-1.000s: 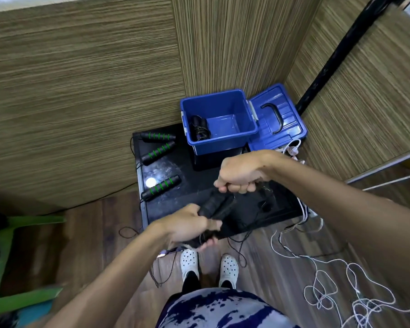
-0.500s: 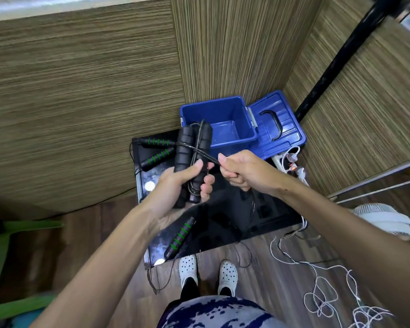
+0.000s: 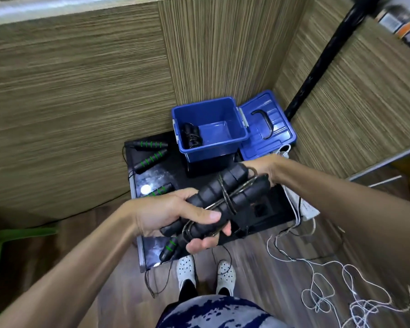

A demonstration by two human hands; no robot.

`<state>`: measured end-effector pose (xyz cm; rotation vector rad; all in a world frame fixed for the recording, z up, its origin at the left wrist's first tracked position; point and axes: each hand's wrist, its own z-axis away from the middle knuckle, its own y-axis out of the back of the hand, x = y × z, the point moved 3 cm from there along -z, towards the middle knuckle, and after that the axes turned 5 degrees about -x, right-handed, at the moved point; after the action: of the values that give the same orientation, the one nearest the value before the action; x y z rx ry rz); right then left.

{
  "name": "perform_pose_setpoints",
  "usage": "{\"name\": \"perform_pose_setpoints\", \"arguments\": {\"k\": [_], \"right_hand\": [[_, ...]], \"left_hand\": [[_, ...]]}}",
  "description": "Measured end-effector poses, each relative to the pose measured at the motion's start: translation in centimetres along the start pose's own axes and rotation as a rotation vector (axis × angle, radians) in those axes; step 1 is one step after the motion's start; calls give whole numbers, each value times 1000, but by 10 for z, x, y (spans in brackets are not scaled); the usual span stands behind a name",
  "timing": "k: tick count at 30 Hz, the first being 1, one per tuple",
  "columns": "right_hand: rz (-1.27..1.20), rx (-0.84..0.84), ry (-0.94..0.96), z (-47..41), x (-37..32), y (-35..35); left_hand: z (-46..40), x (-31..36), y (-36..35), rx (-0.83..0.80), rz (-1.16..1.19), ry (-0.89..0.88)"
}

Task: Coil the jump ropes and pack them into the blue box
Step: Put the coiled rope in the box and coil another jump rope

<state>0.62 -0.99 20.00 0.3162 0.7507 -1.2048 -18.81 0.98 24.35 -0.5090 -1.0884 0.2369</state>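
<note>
One coiled rope (image 3: 191, 136) is already packed in the blue box (image 3: 211, 133). A second bundle (image 3: 223, 200) is gripped by the left hand (image 3: 175, 216); its cord is pinched by the right hand (image 3: 263, 166). Green-striped handles (image 3: 150, 159) remain on the bench (image 3: 175, 171).

Illumination is even, moderately bright and overhead; shadows are soft. A round glare spot (image 3: 145, 189) sits on the glossy black table (image 3: 175, 171), left of centre. Motion blur smears the wall grain (worst at far left) and the upper right corner. Wide-angle distortion bends the frame edges.
</note>
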Motion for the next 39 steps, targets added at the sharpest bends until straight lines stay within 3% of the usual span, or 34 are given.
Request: {"name": "perform_pose_setpoints", "arguments": {"k": [3,8,12,18,21,24,26,28,30,33,39], "right_hand": [[318,-268,-325,3,-9,-16],[686,-380,-621,6,-26,-37],[930,-177,-637,2,-31,-42],[1255,289,-369,-5,-39,-39],[1196,512,-342,-4,-36,-36],[936,654,-192,1,-32,-28],[664,668,18,1,-28,-27],[373,645,213,0,-22,-30],[177,596,353,-3,-15,-36],[85,563,485,-7,-8,-40],[-9,458,604,2,0,-41]], "left_hand": [[-2,2,-5,-71,-91,170],[-15,3,-11,-70,-126,349],[-25,-3,-5,96,-168,497],[-41,-14,1,463,-300,580],[-48,-18,8,634,-398,588],[-38,-26,28,844,-521,524],[-33,-29,39,973,-395,352],[-33,-28,44,1046,-94,165],[-33,-22,44,1054,79,47],[-32,-11,42,1015,217,-69],[-31,-11,29,906,226,-182]]}}
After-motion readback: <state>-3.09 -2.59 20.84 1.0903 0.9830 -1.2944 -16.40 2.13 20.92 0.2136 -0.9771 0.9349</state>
